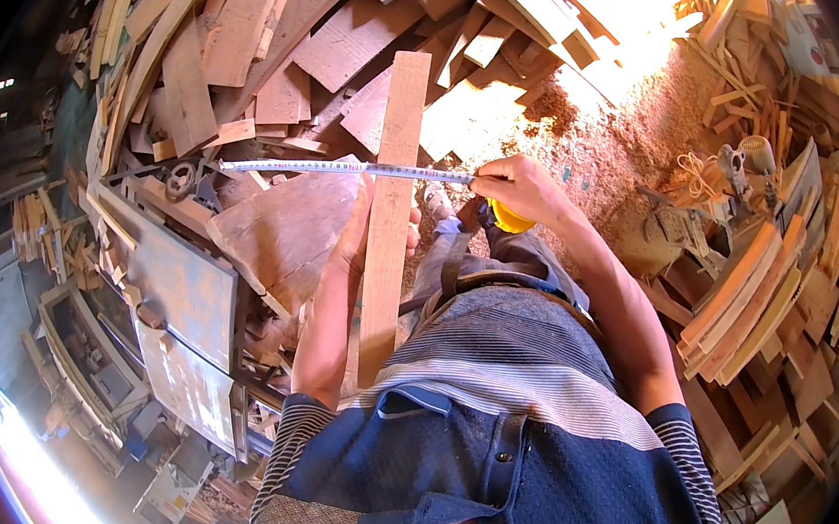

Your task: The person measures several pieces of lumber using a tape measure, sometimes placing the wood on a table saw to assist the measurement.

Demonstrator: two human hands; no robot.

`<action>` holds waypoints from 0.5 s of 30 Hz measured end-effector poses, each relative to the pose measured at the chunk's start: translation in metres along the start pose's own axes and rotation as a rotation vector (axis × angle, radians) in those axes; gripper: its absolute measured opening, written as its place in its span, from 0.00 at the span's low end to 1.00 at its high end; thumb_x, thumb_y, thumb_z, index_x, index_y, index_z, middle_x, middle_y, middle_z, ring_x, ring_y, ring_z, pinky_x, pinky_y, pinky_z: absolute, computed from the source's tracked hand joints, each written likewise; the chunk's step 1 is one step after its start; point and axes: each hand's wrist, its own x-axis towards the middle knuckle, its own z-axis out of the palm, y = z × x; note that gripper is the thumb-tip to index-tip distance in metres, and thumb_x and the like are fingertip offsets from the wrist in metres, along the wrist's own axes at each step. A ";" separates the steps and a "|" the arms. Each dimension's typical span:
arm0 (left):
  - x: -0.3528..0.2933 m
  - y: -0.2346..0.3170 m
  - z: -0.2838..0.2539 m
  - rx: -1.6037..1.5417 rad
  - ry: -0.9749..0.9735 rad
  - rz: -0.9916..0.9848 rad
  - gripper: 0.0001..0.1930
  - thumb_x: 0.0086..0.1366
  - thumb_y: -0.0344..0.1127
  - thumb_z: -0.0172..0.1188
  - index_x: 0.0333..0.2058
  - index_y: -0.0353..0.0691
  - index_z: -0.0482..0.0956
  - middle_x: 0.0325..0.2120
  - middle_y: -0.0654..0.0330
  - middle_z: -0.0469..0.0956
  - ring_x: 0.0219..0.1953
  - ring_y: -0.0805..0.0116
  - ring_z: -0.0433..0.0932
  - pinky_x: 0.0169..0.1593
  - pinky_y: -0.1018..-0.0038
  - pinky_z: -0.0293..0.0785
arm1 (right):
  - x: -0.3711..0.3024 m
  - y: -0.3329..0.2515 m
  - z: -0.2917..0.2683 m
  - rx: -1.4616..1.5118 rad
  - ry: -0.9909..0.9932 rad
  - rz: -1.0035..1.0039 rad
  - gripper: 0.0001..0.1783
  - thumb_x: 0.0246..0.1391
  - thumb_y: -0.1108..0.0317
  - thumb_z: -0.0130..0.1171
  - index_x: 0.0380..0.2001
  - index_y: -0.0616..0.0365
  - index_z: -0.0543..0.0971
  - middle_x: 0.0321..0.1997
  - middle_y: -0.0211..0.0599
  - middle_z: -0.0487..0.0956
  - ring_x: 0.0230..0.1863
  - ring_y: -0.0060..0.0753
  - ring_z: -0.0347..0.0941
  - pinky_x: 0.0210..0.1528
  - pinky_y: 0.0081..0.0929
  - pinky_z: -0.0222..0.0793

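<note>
A long, narrow wooden board (402,111) stands lengthwise before me, its lower end close to my shirt. My left hand (358,219) is wrapped round it from behind, with fingertips showing at its right edge. A tape measure's pale blade (298,165) is drawn out across the board's face, its free end reaching well past the left edge. My right hand (508,183) is closed on the tape measure, pinching the blade near the case. The yellow case (511,218) shows below the palm; the rest of it is hidden by the hand.
Loose boards (349,41) are heaped ahead, beside sawdust (601,128) on the floor. A metal-topped machine table (183,286) stands close at left. Curved wooden pieces (745,301) are stacked at right, near a power tool (748,161). A large wooden panel (288,226) leans behind my left arm.
</note>
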 end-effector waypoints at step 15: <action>-0.002 0.003 0.007 0.029 0.052 -0.040 0.43 0.63 0.83 0.39 0.50 0.46 0.73 0.32 0.60 0.78 0.23 0.71 0.81 0.26 0.73 0.81 | 0.002 0.009 0.004 -0.002 0.024 -0.001 0.12 0.59 0.61 0.64 0.34 0.60 0.87 0.25 0.33 0.83 0.25 0.19 0.76 0.29 0.25 0.71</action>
